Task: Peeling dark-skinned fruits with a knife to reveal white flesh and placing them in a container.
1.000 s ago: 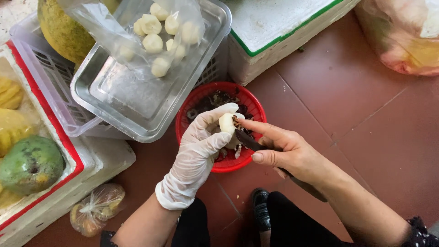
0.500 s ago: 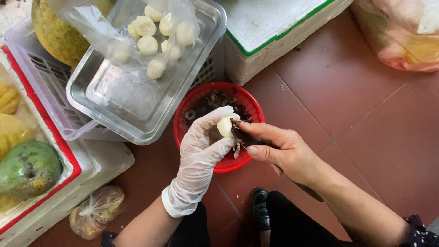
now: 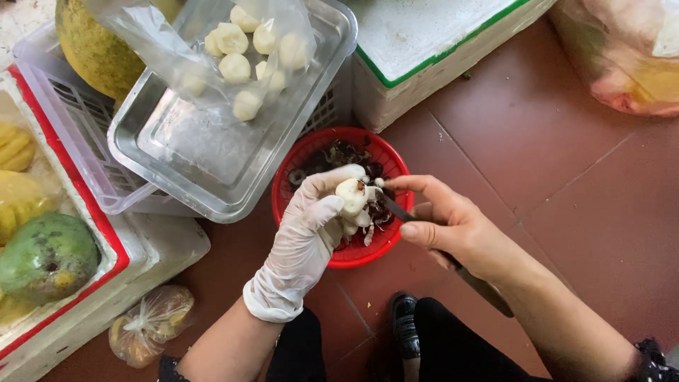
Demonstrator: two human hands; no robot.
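Head view: left hand (image 3: 304, 237) in a white disposable glove, fingers curled around a small peeled white fruit (image 3: 351, 196), held over the red plastic basket (image 3: 322, 247). Right hand (image 3: 453, 226), bare, fingers clenched on a dark-handled knife (image 3: 453, 263), blade tip touching the fruit. Basket sits on the red-brown tiled floor (image 3: 566, 184), dark peel scraps (image 3: 339, 157) inside. Just left of basket, clear plastic tray (image 3: 212, 170) resting on a white slatted crate (image 3: 85, 155); clear bag (image 3: 177, 56) of peeled white pieces (image 3: 233, 67) lies on the tray. Far left, green mango (image 3: 46, 255) in red-rimmed foam box (image 3: 106, 247). White foam box with green edge (image 3: 438, 42) behind basket. Black shoe (image 3: 404, 322) below the basket.
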